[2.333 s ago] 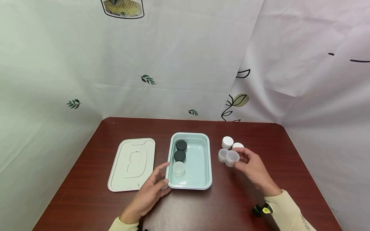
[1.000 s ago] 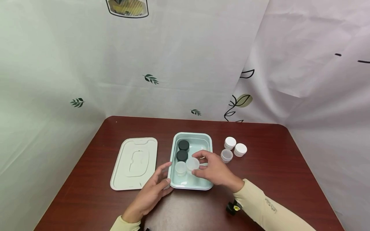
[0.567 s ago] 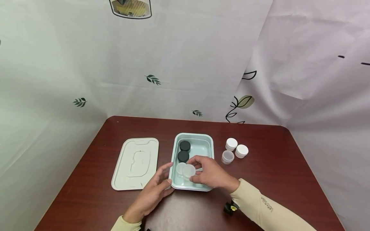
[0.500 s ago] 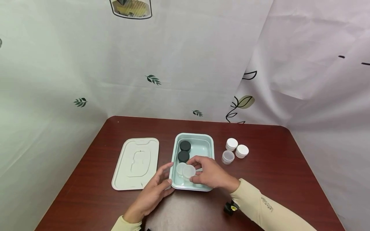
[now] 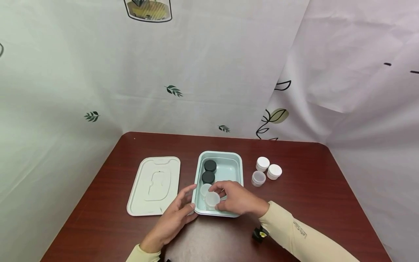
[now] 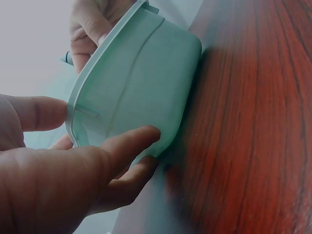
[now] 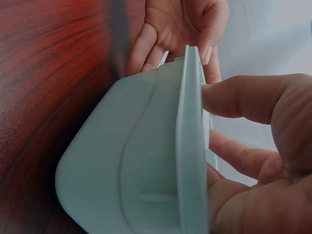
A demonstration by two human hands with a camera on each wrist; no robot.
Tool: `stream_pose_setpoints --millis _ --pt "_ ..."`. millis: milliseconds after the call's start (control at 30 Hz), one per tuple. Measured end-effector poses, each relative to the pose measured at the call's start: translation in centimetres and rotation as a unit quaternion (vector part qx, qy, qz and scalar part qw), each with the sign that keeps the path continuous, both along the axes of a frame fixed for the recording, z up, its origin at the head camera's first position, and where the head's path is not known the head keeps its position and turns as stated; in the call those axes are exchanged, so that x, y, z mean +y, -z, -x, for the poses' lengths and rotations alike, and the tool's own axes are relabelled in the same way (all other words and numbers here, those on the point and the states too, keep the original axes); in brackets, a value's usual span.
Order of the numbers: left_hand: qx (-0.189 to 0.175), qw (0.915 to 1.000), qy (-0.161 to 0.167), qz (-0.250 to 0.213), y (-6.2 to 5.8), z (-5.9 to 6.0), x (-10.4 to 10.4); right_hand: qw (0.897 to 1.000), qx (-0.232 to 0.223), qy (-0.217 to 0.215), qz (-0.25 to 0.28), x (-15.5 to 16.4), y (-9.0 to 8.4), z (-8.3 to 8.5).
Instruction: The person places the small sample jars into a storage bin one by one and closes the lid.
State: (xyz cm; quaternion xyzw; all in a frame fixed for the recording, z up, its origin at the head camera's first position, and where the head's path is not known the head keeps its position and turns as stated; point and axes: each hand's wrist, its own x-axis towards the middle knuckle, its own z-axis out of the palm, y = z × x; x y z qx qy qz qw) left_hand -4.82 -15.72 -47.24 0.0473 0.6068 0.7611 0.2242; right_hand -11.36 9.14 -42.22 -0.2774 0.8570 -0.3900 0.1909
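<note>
A pale blue-green plastic box stands on the table. Along its left side are two black-lidded jars and, nearer the front, a frosted translucent jar. My right hand reaches over the box and pinches a second frosted jar between thumb and fingers, inside the box beside the first. My left hand holds the box's front left corner; in the left wrist view the thumb is at the rim and other fingers lie along the lower wall. The box wall hides the jars from both wrist views.
Right of the box, two white-lidded jars and a frosted jar stand close together. A flat whitish lid lies to the left. The brown table backs onto a hanging printed cloth.
My right hand has carried a frosted jar from the group on the right into the box, then drawn it slightly toward the front. The left hand has stayed at the box.
</note>
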Motion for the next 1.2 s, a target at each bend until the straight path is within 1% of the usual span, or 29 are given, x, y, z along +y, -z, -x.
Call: stream_pose_setpoints --millis 167,400,733,1200 --pt "-0.002 1.0 0.001 0.001 0.0 0.0 0.0 1.0 0.006 -0.009 -0.012 -0.2 0.3 0.2" --pt "-0.007 1.0 0.003 0.0 -0.1 0.0 0.0 0.999 -0.009 -0.027 -0.02 -0.7 0.7 0.5" --pt "-0.006 1.0 0.0 0.005 -0.1 0.0 0.0 0.999 -0.017 -0.043 -0.023 -1.1 0.7 0.8" --pt "-0.006 1.0 0.004 0.002 0.2 0.0 -0.1 0.997 -0.01 -0.066 -0.042 -1.5 0.8 0.8"
